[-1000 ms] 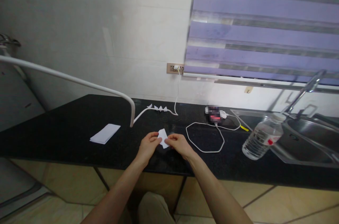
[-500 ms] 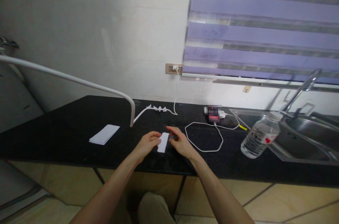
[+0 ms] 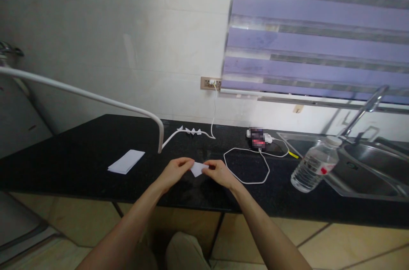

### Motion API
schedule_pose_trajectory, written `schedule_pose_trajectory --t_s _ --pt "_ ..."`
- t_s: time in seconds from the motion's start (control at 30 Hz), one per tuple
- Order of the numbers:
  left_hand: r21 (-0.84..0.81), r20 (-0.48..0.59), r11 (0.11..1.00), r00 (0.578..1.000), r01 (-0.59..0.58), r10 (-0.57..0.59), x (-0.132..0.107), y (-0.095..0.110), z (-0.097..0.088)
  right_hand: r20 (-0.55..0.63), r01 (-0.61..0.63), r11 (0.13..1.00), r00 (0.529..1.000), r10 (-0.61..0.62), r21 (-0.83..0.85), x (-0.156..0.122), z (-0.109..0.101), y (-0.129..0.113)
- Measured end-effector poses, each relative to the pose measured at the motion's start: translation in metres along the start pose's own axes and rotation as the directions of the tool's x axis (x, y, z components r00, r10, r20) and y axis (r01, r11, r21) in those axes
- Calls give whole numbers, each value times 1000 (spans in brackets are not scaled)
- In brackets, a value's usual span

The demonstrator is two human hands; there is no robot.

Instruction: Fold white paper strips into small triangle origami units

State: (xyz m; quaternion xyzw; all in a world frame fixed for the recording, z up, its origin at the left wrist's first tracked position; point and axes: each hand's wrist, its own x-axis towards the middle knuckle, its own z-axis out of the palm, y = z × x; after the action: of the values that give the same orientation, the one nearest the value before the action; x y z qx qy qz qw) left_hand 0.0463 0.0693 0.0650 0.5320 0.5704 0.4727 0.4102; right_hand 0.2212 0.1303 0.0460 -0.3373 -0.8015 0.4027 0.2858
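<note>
A small folded piece of white paper is pinched between both hands just above the black countertop. My left hand grips its left end with fingers closed. My right hand grips the right end, fingers curled round it. A stack of white paper sheets lies on the counter to the left of my hands. A row of small folded white paper shapes sits farther back near the wall.
A bent white tube arches over the counter's left half. A white cable loops right of my hands, running to a wall socket. A plastic water bottle lies tilted at the steel sink.
Half a second ago my right hand was open beside the paper, held only by the left. Now both hands pinch it, and the paper has turned sideways.
</note>
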Motion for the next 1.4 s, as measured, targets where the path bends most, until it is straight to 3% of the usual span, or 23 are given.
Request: schedule_pose_trajectory --t_s 0.23,0.53,0.9,1.13,1.4 --pt "329 29 944 999 -24 16 9 -16 3 60 -14 981 998 26 -194 6 0 11" --pt "747 53 661 998 -68 43 16 -24 7 72 -4 862 996 47 -508 5 2 5" --pt "912 142 359 974 -199 179 9 -15 16 120 117 754 991 -51 -646 2 4 3" --pt "908 233 277 928 -315 291 7 -17 19 161 176 685 983 -85 -707 2 4 -1" --pt "917 286 168 888 -363 360 2 -15 19 216 272 566 962 -166 -778 1 6 -1"
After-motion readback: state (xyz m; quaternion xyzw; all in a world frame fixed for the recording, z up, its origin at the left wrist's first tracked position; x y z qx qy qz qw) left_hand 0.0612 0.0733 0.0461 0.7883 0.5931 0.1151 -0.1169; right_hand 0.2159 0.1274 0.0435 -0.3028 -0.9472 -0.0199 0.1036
